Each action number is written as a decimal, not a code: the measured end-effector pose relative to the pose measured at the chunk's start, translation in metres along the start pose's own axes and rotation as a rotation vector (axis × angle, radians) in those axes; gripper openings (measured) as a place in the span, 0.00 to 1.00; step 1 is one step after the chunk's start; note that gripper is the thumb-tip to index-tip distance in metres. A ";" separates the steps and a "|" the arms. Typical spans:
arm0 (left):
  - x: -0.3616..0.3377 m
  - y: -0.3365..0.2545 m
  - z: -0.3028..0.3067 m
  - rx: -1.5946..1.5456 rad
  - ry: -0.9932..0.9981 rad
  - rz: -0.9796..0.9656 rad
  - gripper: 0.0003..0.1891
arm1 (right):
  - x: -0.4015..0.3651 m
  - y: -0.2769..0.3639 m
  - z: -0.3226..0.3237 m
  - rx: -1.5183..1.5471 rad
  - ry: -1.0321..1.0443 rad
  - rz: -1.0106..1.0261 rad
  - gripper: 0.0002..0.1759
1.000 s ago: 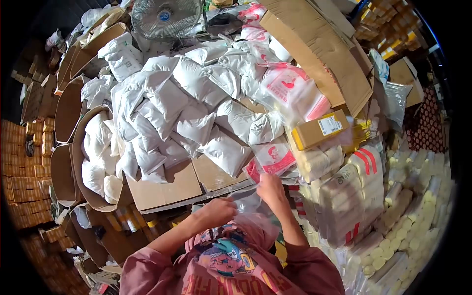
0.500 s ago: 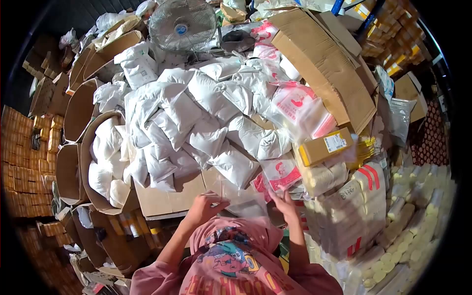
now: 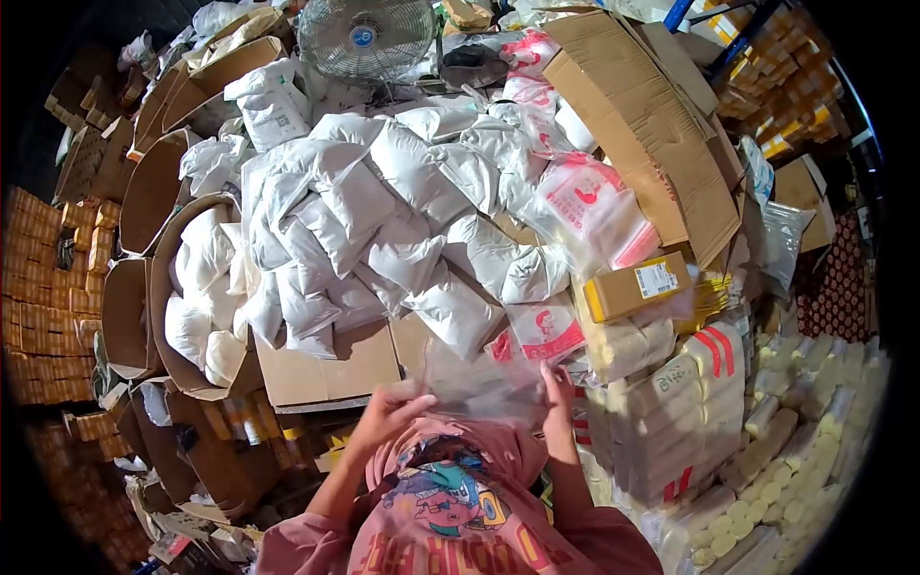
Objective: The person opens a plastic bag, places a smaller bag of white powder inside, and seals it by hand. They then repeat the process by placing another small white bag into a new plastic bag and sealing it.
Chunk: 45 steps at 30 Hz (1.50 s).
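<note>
A clear plastic bag (image 3: 484, 385) is stretched between my two hands, just above the front edge of the work surface. My left hand (image 3: 395, 407) pinches its left side. On the opposite side, my right hand (image 3: 557, 391) grips the bag with the thumb up. Just beyond the bag lies a heap of filled white pouches (image 3: 331, 216). Close to my right hand is a red-and-white printed plastic bag (image 3: 546, 329), lying flat.
Open cardboard boxes (image 3: 158, 220) line the left, one holding white pouches (image 3: 203, 268). A fan (image 3: 364, 38) stands at the back. To the right are a small yellow-brown box (image 3: 637, 286), a large cardboard sheet (image 3: 632, 125) and a wrapped bale (image 3: 676, 412).
The clear bag has been raised and spread out between my hands. My left hand has turned and lowered slightly; the right has closed on the bag's edge. The view has shifted a little.
</note>
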State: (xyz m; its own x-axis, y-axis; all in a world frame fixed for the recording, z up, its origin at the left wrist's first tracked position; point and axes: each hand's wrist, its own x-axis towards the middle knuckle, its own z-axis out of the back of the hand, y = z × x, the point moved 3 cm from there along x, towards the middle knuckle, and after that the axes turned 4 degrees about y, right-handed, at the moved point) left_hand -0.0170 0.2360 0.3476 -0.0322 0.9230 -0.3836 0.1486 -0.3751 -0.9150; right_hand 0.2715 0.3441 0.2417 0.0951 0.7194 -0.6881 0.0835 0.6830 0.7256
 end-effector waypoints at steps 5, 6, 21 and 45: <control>0.013 -0.055 0.002 0.507 0.279 -0.315 0.06 | -0.009 0.046 -0.010 -0.367 0.308 0.585 0.22; 0.019 -0.064 -0.006 0.599 0.349 -0.387 0.07 | -0.032 0.078 -0.038 -0.542 0.443 0.758 0.25; 0.086 0.115 0.034 -0.088 0.278 0.119 0.04 | 0.053 0.051 -0.081 -0.840 1.305 0.364 0.13; 0.111 0.293 -0.022 -0.528 -0.449 0.408 0.12 | 0.206 -0.090 -0.114 -1.174 0.922 0.131 0.15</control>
State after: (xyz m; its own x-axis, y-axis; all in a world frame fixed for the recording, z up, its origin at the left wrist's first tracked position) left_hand 0.0443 0.2304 0.0397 -0.2524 0.5568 -0.7914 0.6784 -0.4814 -0.5550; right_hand 0.1700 0.4450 0.0344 -0.6407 0.3011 -0.7063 -0.7413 -0.0029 0.6712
